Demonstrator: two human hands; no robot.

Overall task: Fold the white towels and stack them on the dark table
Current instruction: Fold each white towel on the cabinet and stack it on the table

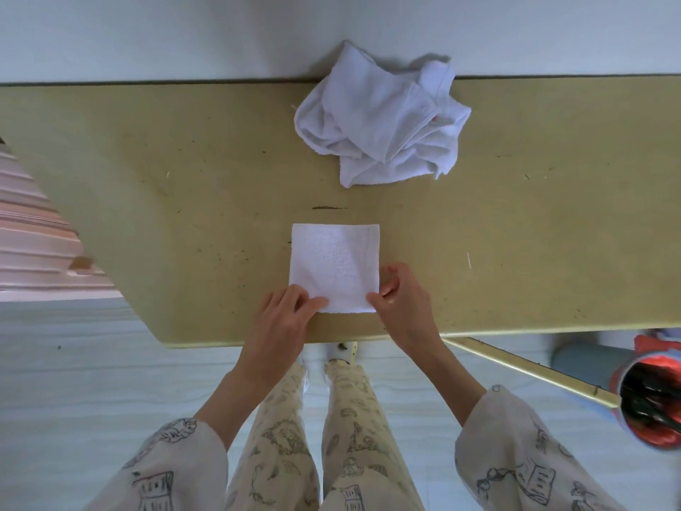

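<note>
Hands pinch the folded white towel [333,265] on the table [147,178]: left hand [285,307] and right hand [401,293] at its near corners.

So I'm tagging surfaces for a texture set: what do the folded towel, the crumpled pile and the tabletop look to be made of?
Folded towel: white terry cloth, probably cotton; nubby looped surface, matte.
Crumpled pile: same soft white terry, going by its limp folds and fuzzy edges.
Tabletop: hard, smooth olive-tan board, perhaps painted or laminated wood; it shows specks, scuffs and a chipped spot.
</note>
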